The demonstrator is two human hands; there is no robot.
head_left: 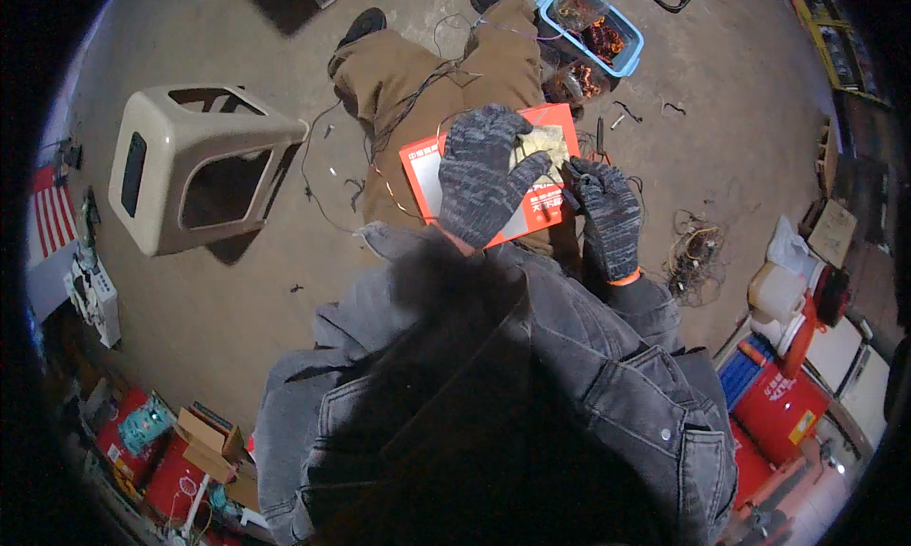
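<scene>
A flat orange-red board or box [567,119] with white print lies across my lap, a yellowish piece of paper or cloth [548,140] on top. Over its left half rests my left hand [486,171] in a grey knitted glove, thumb apart from the fingers. A thin wire [441,126] runs in beside it. At the board's right edge my gloved right hand [607,214] has its fingers closed round something small and dark, too unclear to name. Dark wires [418,91] trail over my brown trouser legs.
A blue basket [626,64] with copper-coloured scraps stands beyond my right knee, clear tubs by it. A beige plastic stool [157,166] lies on its side at left. A wire tangle [697,252] is on the floor at right. Red containers [783,408] and tools crowd the lower right.
</scene>
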